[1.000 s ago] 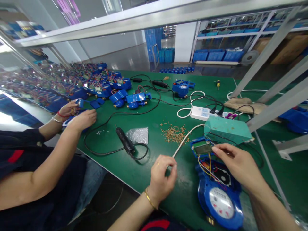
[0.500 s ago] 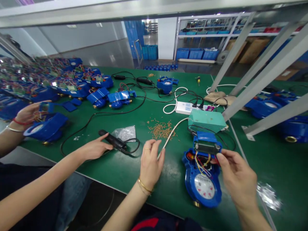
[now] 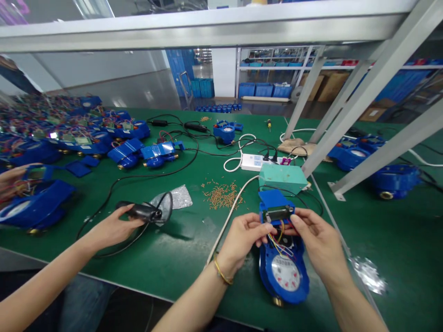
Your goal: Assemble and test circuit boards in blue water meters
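Note:
A blue water meter (image 3: pixel 284 272) with a round white dial and a brass fitting lies in front of me on the green table. Its hinged lid (image 3: pixel 275 203) is raised, showing a dark circuit module (image 3: pixel 278 213) and several coloured wires (image 3: pixel 281 244) running into the body. My left hand (image 3: pixel 245 237) is closed at the lid's left lower edge, thumb and forefinger against the wires. On the other side my right hand (image 3: pixel 316 240) grips the lid's right edge; its fingertips are partly hidden behind the lid.
Loose screws (image 3: pixel 223 196) lie beyond my left hand. A turquoise box (image 3: pixel 282 179) and a white power strip (image 3: pixel 258 161) stand behind the meter. At left a co-worker's hand (image 3: pixel 119 226) holds a black corded tool (image 3: pixel 141 211). Metal posts (image 3: pixel 342 115) rise at right.
My left hand has moved right from the white cable to the meter's lid and wires. The co-worker's hand has lifted the black tool. My view has shifted slightly.

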Demonstrator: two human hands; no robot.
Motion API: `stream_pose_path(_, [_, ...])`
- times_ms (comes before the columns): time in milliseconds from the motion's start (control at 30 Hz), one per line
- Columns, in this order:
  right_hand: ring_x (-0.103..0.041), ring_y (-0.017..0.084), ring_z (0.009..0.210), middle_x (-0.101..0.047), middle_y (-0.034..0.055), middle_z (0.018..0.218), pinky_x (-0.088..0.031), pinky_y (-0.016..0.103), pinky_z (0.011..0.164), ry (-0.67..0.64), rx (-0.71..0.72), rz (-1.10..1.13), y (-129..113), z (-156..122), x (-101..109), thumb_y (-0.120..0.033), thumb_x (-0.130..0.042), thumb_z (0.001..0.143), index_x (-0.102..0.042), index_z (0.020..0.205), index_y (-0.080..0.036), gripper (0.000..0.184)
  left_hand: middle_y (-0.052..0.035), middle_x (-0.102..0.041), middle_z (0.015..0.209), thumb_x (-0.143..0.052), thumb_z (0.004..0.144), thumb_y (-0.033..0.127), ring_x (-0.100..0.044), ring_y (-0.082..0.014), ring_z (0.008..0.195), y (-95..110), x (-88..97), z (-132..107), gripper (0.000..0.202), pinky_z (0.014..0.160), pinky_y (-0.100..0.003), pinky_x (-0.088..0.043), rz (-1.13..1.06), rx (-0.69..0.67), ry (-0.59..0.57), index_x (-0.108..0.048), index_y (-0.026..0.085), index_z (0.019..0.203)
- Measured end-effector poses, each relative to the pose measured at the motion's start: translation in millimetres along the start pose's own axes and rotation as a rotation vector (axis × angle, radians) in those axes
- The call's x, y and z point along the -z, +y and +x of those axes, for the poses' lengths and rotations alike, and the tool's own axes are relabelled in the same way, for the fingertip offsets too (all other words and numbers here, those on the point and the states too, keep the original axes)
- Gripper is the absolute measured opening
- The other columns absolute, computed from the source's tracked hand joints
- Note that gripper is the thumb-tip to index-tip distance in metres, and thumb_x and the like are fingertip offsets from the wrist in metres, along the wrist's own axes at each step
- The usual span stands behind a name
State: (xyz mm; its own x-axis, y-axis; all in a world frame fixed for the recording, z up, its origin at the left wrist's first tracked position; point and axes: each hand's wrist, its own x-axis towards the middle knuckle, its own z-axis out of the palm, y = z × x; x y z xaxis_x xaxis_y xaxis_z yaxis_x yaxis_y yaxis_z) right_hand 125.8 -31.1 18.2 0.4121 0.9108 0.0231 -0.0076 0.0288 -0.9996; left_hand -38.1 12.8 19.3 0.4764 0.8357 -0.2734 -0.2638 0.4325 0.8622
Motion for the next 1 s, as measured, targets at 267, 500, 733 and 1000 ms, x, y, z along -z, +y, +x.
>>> stream_pose_path(267, [-0.072,0.023,0.061,-0.074,0.0069,0.079,-0.065,0.035,0.062,0.060,0.062,-0.055,-1,-7,-2,-0.052,-0.081,0.071,-0.073,0.089,-0.018,0.040,-0.0112,-0.078,0.080,-0.086,0.065,0.026,-0.051,-0.0014,0.043,0,2.5,-11,0.038,0.038,-0.011,-0.030,-0.185,0.092,-0.029,-0.067,0.008,0.092])
stream_pose_path(500, [-0.072,0.021,0.069,-0.073,0.0059,0.085,-0.063,0.030,0.063,0.093,0.214,-0.167,3,-18,-2,-0.046,-0.075,0.079,-0.072,0.090,-0.020,0.029,-0.0138,-0.078,0.084,-0.071,0.079,0.009,-0.064,-0.0054,0.047,8,-4.7,-18,0.008,0.042,-0.009,-0.048,-0.334,0.256,0.122,-0.064,0.008,0.083])
stream_pose_path(733, [-0.068,0.020,0.077,-0.069,0.0065,0.098,-0.057,0.028,0.067,0.130,0.406,-0.443,14,-23,6,-0.042,-0.069,0.087,-0.070,0.095,-0.020,0.024,-0.0017,-0.069,0.059,-0.066,0.084,0.010,-0.064,-0.0077,0.043,9,-15.1,-16,0.011,0.040,-0.011,-0.049,-0.324,0.214,0.196,-0.060,0.011,0.074])
stream_pose_path(1000, [-0.065,0.019,0.077,-0.068,0.0056,0.093,-0.052,0.027,0.068,0.157,0.449,-0.469,18,-28,5,-0.040,-0.067,0.090,-0.069,0.094,-0.018,0.022,-0.0035,-0.072,0.063,-0.086,0.063,0.022,-0.059,-0.0046,0.041,2,-20.3,-19,0.031,0.038,-0.009,-0.044,-0.404,0.155,0.157,-0.058,0.013,0.071])
